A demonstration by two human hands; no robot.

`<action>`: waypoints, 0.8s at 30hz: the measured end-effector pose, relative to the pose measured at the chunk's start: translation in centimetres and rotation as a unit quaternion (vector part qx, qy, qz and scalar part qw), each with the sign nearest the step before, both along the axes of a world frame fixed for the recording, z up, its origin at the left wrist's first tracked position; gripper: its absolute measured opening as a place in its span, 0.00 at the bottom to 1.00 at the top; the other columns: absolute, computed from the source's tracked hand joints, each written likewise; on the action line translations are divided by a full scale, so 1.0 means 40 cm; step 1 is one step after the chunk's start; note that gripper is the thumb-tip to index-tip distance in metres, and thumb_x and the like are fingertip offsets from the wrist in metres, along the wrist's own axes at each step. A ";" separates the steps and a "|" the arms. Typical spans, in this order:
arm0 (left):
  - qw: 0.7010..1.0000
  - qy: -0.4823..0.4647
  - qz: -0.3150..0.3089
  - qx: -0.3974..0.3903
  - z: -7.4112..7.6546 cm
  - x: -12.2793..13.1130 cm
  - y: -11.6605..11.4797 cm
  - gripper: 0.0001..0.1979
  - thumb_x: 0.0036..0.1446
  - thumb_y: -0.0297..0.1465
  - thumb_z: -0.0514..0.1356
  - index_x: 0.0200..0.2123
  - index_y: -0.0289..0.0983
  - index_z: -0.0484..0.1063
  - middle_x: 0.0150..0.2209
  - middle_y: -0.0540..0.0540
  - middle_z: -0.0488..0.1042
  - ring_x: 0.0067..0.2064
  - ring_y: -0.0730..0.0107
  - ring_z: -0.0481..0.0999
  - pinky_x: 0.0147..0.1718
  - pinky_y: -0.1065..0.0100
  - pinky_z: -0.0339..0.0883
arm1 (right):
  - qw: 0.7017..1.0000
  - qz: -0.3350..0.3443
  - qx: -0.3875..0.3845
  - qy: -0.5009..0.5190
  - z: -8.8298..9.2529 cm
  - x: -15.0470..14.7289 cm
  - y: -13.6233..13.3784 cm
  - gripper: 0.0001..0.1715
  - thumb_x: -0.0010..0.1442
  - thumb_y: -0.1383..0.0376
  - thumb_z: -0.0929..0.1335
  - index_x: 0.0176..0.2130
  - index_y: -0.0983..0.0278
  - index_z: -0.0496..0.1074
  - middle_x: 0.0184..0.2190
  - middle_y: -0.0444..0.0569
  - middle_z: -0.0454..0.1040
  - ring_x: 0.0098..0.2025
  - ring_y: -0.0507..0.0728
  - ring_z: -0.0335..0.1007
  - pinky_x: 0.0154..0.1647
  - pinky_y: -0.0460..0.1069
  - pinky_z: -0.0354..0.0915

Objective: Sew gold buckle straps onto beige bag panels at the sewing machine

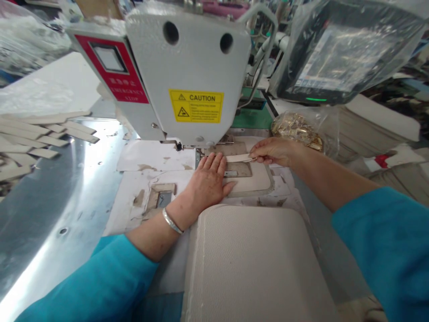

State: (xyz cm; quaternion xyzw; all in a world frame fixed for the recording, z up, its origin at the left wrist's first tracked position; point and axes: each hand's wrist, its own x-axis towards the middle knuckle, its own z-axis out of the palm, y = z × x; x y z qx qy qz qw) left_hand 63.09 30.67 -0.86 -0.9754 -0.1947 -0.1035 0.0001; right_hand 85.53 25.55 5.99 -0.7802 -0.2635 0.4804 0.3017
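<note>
My left hand [211, 179] lies flat under the front of a grey sewing machine head [194, 62], fingers stretched out and thumb apart. It presses on a beige leather panel [259, 181] and a metal template, close to the needle area, which is partly hidden. My right hand [273, 152] pinches the right end of a narrow beige leather strap [238, 158], whose left end runs to my left fingers. Nearer to me, a large beige leather piece [248, 255] with rounded corners spreads towards the front edge.
Many loose beige strips [30, 134] lie on the shiny metal table [77, 192] at left. A bag of gold-coloured hardware [298, 129] sits beyond my right wrist. A plastic-wrapped screen [342, 58] stands at upper right. An emergency stop box [109, 67] flanks the machine.
</note>
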 end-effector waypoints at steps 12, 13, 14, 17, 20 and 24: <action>1.000 0.007 0.003 0.001 0.000 -0.001 -0.001 0.38 0.65 0.47 0.52 0.65 0.21 0.55 0.67 0.29 0.56 0.68 0.42 0.55 0.65 0.50 0.50 | 0.999 -0.007 0.026 0.042 -0.013 0.008 0.000 0.13 0.57 0.82 0.67 0.25 0.69 0.70 0.16 0.41 0.66 0.17 0.44 0.56 0.15 0.39 0.48; 1.000 0.007 0.003 0.001 0.000 0.000 -0.001 0.38 0.65 0.47 0.52 0.65 0.21 0.55 0.67 0.29 0.56 0.68 0.42 0.55 0.65 0.50 0.50 | 0.999 -0.011 0.026 0.038 -0.015 0.007 -0.001 0.13 0.57 0.82 0.68 0.25 0.69 0.70 0.16 0.41 0.66 0.16 0.44 0.56 0.14 0.40 0.49; 1.000 0.007 0.004 0.001 0.000 0.000 -0.001 0.38 0.65 0.47 0.52 0.65 0.21 0.55 0.67 0.29 0.56 0.68 0.42 0.55 0.65 0.50 0.50 | 0.999 -0.015 0.027 0.032 -0.017 0.006 -0.001 0.13 0.56 0.82 0.69 0.25 0.69 0.70 0.16 0.41 0.67 0.17 0.44 0.56 0.14 0.40 0.49; 1.000 0.009 0.003 0.002 0.001 0.000 -0.001 0.38 0.65 0.47 0.52 0.65 0.21 0.55 0.67 0.29 0.56 0.68 0.42 0.55 0.65 0.50 0.49 | 0.999 -0.036 0.031 0.013 -0.027 0.000 -0.005 0.12 0.55 0.81 0.70 0.25 0.68 0.69 0.16 0.41 0.67 0.17 0.44 0.57 0.14 0.40 0.50; 1.000 0.012 0.002 -0.001 0.001 0.000 -0.001 0.38 0.65 0.47 0.52 0.65 0.21 0.56 0.67 0.28 0.56 0.68 0.41 0.55 0.65 0.50 0.50 | 0.998 -0.047 0.041 -0.017 -0.042 -0.011 -0.013 0.12 0.57 0.81 0.68 0.26 0.68 0.69 0.15 0.40 0.66 0.16 0.44 0.57 0.15 0.40 0.51; 1.000 0.001 0.001 0.000 -0.001 0.001 0.001 0.37 0.65 0.47 0.52 0.65 0.21 0.56 0.66 0.28 0.56 0.67 0.41 0.55 0.65 0.50 0.50 | 0.991 -0.054 0.066 -0.099 -0.068 -0.022 -0.023 0.11 0.56 0.78 0.70 0.26 0.67 0.68 0.14 0.40 0.66 0.16 0.45 0.60 0.16 0.40 0.54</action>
